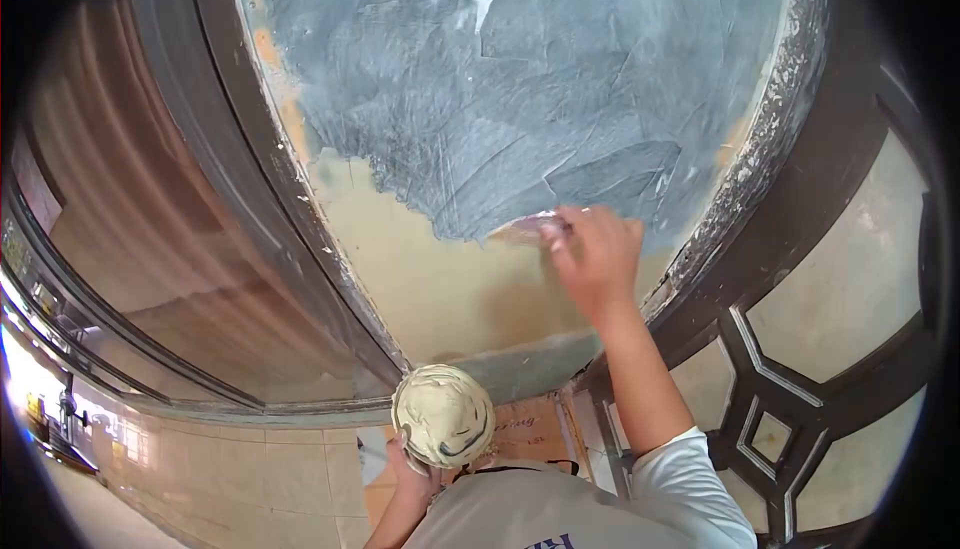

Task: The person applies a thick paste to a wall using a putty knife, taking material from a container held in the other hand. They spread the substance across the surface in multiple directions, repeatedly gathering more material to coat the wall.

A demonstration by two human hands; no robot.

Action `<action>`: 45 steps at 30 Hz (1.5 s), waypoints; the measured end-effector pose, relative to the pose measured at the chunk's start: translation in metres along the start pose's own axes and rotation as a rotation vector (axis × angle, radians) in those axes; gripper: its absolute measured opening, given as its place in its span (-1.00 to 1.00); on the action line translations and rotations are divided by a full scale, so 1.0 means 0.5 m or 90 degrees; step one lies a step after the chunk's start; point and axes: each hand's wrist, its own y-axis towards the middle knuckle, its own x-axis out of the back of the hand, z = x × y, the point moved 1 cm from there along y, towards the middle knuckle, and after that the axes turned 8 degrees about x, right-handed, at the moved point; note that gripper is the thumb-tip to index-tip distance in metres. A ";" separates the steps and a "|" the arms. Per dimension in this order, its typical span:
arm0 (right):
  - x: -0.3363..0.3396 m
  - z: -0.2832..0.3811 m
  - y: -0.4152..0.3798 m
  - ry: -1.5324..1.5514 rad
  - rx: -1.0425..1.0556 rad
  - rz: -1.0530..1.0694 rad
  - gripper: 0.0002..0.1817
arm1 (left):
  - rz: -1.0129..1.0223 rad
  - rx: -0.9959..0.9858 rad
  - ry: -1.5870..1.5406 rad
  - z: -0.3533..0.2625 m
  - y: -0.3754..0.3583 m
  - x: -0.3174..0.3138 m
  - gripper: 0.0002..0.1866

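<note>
My right hand [602,254] is closed around a putty knife [525,229], whose blade lies against the wall at the lower border of a grey-blue coat [500,99]. Streaks and ridges mark that coat. Below it the wall surface [430,279] is bare cream. Down by my body, my left hand [412,467] grips a round tub of putty [443,414] from its left side. Thick cream-coloured paste fills the tub to the top, with a dark curved gap near its front. Most of the left fingers are hidden under the tub.
A dark-framed window with a brown curtain [130,179] is on the left. To the right stands a dark panelled door [800,349] with a paint-spattered frame edge [770,119]. Cardboard [525,429] lies on the tiled floor [270,479] below.
</note>
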 end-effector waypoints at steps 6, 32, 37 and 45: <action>-0.014 0.022 -0.009 0.075 0.047 0.056 -0.84 | -0.003 -0.026 -0.006 0.001 -0.004 0.014 -0.25; 0.006 -0.012 0.019 0.069 0.017 0.083 -0.80 | 0.010 -0.006 -0.020 -0.008 0.011 0.002 -0.24; 0.029 -0.016 0.041 0.087 -0.032 0.028 -0.79 | -0.009 -0.028 -0.012 -0.010 0.015 0.003 -0.25; 0.035 -0.016 0.062 0.048 -0.038 -0.022 -0.82 | -0.001 -0.020 -0.013 -0.021 0.011 -0.028 -0.26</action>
